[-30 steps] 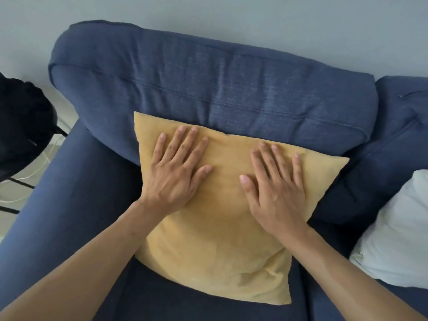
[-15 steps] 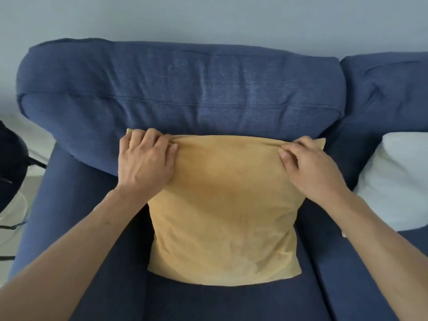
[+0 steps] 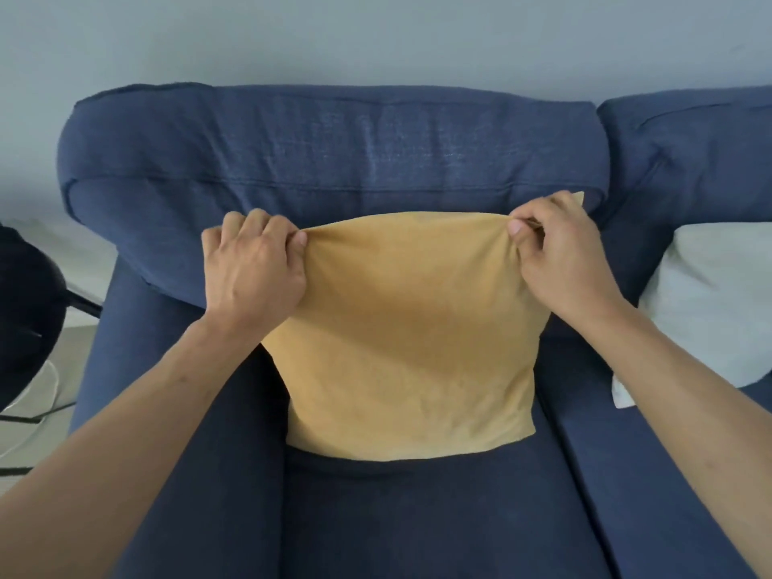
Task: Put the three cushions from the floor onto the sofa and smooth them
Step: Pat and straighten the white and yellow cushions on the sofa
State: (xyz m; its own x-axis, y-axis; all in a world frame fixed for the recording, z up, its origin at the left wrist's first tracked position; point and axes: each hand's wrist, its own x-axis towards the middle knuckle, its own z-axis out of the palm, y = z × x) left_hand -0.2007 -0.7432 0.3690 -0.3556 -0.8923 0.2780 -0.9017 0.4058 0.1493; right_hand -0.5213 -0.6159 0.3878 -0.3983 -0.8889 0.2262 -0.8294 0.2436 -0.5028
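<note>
A yellow cushion (image 3: 411,340) stands upright on the seat of the dark blue sofa (image 3: 334,152), leaning against its back cushion. My left hand (image 3: 250,265) pinches the cushion's top left corner. My right hand (image 3: 559,257) pinches its top right corner, and the top edge is pulled taut between them. A white cushion (image 3: 710,302) leans on the sofa to the right, partly cut off by the frame edge and by my right forearm.
The sofa's left armrest (image 3: 125,369) runs along the left. Beyond it is a black object (image 3: 25,319) on thin black legs, over a pale floor (image 3: 54,394) with cables. A grey wall (image 3: 376,35) rises behind the sofa.
My hands went from lying flat on the yellow cushion's face to gripping its two top corners. The cushion has been straightened and its top edge now bows upward between my hands.
</note>
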